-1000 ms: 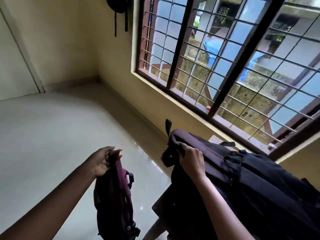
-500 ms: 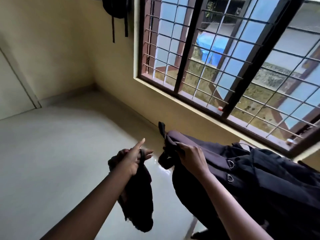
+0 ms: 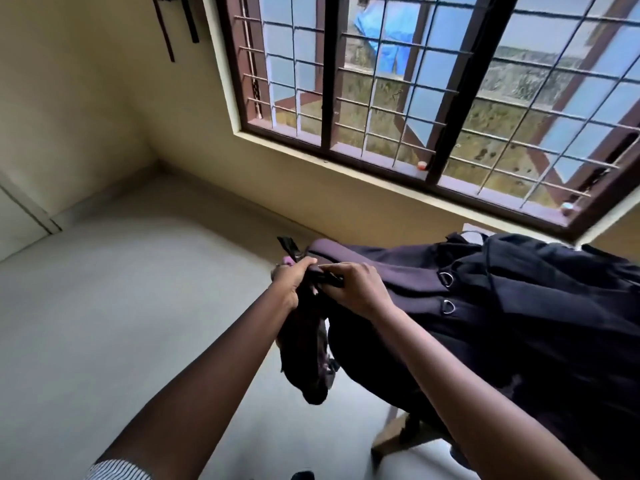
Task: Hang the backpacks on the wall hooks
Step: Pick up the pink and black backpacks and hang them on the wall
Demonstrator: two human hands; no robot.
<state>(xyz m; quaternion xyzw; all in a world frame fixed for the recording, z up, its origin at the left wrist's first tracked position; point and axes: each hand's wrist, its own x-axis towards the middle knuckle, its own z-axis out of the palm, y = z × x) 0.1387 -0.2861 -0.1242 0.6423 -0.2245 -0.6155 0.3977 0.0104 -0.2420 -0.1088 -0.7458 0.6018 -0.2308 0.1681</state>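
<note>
A small dark purple backpack [image 3: 304, 355] hangs below my left hand [image 3: 289, 284], which is closed around its top. Right beside it, my right hand [image 3: 356, 289] grips the top strap of a large dark backpack [image 3: 502, 323] that lies across a wooden piece of furniture at the right. The two hands almost touch. High on the wall at the top left, the straps of another dark backpack [image 3: 173, 26] dangle from a point above the frame; no hook is visible.
A barred window [image 3: 398, 98] with a brown frame fills the right wall above a pale sill. A wooden leg [image 3: 398, 434] of the furniture shows under the large bag. Pale tiled floor [image 3: 104, 323] spreads to the left, toward a room corner.
My left hand has carried the small backpack rightward until it meets my right hand at the big bag's top. The view has tilted up and closer to the window.
</note>
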